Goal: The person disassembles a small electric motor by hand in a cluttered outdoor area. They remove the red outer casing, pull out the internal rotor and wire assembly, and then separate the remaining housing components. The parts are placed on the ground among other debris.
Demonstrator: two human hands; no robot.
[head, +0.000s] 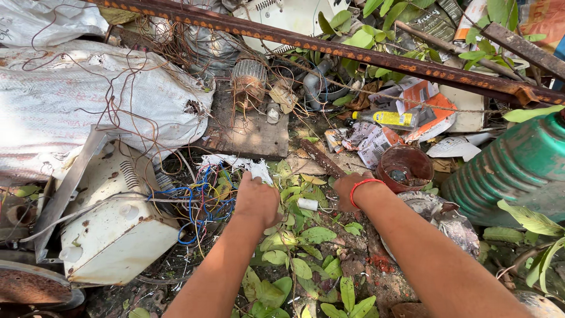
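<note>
Both hands' fingers (253, 179) hidden; green drum (518, 168) cut off right

You are seeing blue wires (197, 203), a ribbed green drum (518, 168), a rust-brown beam (353, 56) and a red wristband (364, 187).

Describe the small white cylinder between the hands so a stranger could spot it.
Start at the big green ribbed container on the right, then go left past the rusty brown bowl. Among the green leaves between both hands lies a short white cylinder, the only smooth white piece there.
</note>
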